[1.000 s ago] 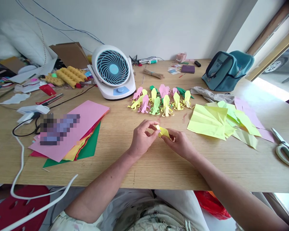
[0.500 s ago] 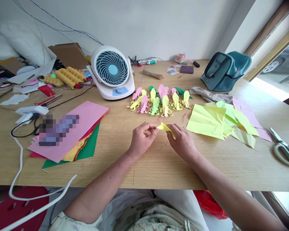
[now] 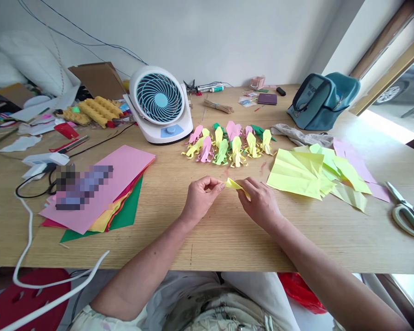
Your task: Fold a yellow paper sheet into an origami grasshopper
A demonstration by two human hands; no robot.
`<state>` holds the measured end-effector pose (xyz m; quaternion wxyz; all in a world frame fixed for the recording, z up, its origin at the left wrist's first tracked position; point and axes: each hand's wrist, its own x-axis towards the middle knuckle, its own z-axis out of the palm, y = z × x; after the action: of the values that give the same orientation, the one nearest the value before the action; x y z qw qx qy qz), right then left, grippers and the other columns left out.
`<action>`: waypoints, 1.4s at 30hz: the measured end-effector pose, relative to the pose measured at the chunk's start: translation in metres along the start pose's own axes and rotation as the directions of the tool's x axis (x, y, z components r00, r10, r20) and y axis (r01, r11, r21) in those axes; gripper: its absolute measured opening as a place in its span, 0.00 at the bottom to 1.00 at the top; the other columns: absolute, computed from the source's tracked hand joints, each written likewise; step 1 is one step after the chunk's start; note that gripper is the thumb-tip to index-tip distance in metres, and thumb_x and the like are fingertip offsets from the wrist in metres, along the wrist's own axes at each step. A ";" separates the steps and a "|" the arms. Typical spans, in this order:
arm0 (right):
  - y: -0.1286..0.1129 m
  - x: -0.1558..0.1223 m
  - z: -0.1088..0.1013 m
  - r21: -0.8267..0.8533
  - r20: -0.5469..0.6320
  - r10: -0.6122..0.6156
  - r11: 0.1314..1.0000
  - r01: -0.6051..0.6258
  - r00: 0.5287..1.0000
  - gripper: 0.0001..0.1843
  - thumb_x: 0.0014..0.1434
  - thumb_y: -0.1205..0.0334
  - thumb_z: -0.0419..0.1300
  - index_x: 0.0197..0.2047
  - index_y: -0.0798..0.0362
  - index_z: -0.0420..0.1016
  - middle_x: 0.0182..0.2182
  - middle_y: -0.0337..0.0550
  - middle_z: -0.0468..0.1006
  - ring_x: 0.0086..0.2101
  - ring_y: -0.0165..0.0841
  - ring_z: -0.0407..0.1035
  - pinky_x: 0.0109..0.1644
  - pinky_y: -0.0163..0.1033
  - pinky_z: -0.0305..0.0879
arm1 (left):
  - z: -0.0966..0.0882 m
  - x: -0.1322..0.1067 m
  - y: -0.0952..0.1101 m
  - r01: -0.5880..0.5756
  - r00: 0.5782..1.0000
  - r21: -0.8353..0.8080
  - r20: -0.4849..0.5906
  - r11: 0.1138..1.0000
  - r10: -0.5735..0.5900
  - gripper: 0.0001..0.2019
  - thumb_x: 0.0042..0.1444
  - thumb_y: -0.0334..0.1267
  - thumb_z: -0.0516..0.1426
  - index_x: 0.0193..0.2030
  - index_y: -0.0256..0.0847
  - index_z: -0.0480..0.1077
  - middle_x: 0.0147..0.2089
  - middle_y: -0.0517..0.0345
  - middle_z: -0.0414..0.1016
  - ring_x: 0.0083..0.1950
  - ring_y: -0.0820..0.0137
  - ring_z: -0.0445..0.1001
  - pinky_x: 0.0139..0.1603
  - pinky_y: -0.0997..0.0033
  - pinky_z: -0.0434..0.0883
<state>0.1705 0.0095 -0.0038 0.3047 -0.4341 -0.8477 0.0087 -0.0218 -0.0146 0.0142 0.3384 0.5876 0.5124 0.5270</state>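
Note:
Between my two hands, just above the table's middle, is a small folded piece of yellow paper. My left hand pinches its left tip between thumb and forefinger. Curled over its right part, my right hand grips it and hides some of the folds. Beyond my hands stand several folded paper figures with curled strips at the bottom, among them a pink figure, a green figure and a yellow figure.
Loose yellow-green sheets lie to the right, with scissors beyond them. On the left are a stack of coloured paper and a white cable. A fan and a blue bag stand at the back.
The left tip of the yellow paper looks flatter now, with my left fingers closed on it. Both hands have shifted very slightly.

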 end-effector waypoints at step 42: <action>-0.008 0.005 -0.007 0.740 -0.005 0.259 0.650 -0.170 0.966 0.18 0.63 0.52 0.62 0.54 0.47 0.70 0.47 0.45 0.76 0.41 0.35 0.69 0.45 0.42 0.66 | 0.010 -0.004 -0.004 -0.087 0.993 0.090 0.093 0.992 0.079 0.12 0.56 0.32 0.60 0.47 0.41 0.76 0.41 0.57 0.79 0.35 0.72 0.73 0.36 0.75 0.70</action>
<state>0.1663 0.0064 0.0068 0.4962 -0.3721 -0.6970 0.3599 -0.0127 -0.0160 0.0071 0.3107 0.6465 0.4960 0.4894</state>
